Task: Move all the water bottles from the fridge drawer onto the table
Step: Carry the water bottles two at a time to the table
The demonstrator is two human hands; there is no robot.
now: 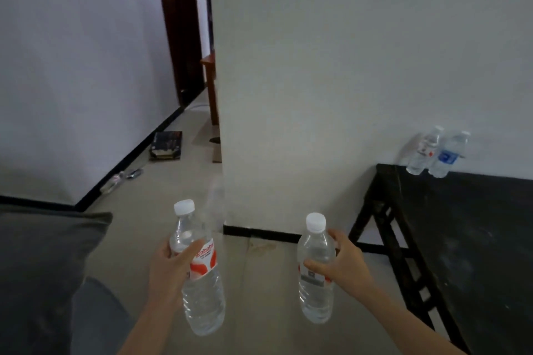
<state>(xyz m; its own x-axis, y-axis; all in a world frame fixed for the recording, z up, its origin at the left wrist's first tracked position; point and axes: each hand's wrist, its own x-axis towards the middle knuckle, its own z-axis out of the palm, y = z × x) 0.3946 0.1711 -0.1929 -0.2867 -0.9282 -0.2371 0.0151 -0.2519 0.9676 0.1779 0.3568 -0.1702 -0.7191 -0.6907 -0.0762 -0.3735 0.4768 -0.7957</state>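
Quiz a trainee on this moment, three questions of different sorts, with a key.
1. True or false: the left hand holds nothing.
2. How many bottles stand on the black table?
3. Pick one: the right hand grips a bottle whose cap is A) white, B) blue, C) missing.
Key: 1 false, it grips a red-labelled bottle; 2 two; 3 A.

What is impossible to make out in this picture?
Head view:
- Fridge drawer: outside the frame.
- Labels of left bottle and right bottle: partly covered by left hand and right hand.
- Table: cut by right and bottom edges.
- Two far bottles on it: small, blurred text.
- Floor objects: blurred.
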